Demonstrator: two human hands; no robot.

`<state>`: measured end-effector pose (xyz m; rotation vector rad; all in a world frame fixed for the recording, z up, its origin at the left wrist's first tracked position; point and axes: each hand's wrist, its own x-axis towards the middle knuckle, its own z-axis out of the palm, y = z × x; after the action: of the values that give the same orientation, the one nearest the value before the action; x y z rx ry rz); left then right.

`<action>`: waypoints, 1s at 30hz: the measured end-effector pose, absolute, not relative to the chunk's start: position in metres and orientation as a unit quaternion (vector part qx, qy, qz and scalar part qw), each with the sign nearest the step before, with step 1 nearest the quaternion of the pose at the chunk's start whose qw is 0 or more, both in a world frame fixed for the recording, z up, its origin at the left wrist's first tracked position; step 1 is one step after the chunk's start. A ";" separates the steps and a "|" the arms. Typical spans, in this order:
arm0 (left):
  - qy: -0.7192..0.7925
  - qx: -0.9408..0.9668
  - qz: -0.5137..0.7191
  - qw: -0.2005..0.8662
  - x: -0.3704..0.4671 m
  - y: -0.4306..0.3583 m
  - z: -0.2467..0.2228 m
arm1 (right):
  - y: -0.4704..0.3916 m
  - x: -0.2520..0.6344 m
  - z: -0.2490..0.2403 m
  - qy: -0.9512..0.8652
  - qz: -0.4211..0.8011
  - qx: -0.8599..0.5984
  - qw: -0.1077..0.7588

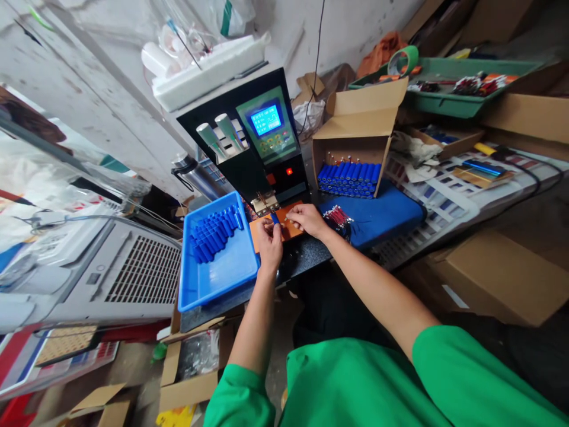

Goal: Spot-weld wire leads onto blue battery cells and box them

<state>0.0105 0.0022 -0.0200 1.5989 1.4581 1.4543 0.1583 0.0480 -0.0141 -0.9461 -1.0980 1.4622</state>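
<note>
My left hand [269,242] is closed around a blue battery cell [275,219], held upright-to-tilted below the welding head [265,203] of a black spot welder [231,151]. My right hand [307,219] pinches with thumb and forefinger just right of the cell; whatever sits between those fingertips is too small to name. Beneath both hands lies an orange plate [291,230]. To the right of my right hand rests a bundle of red and black wires [340,218] with white connectors. A blue tray [222,279] holding several blue cells [216,232] stands left of my left hand.
A cardboard box [360,115] with several stacked blue cells is behind the wires. The welder's screen [267,120] glows blue. A steel flask [195,175] stands behind the tray. Further right are a green tray [462,105] and a large carton [507,276] lower down.
</note>
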 end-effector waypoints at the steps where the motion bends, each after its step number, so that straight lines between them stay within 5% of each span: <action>1: 0.539 0.603 0.527 0.262 0.010 0.002 -0.019 | 0.048 0.158 -0.014 -0.455 0.609 -0.395 0.516; 12: 0.494 0.613 0.513 0.342 0.007 0.005 -0.025 | 0.047 0.158 -0.010 -0.442 0.610 -0.404 0.519; 25: 0.562 0.602 0.521 0.222 0.013 0.010 -0.018 | 0.044 0.155 -0.007 -0.434 0.590 -0.415 0.539; 30: 0.546 0.608 0.516 0.257 0.011 0.013 -0.018 | 0.044 0.156 -0.003 -0.433 0.590 -0.428 0.530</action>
<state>0.0111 0.0127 -0.0184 1.6500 1.4798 1.3990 0.1558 0.0443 -0.0034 -1.0222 -1.0348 1.4096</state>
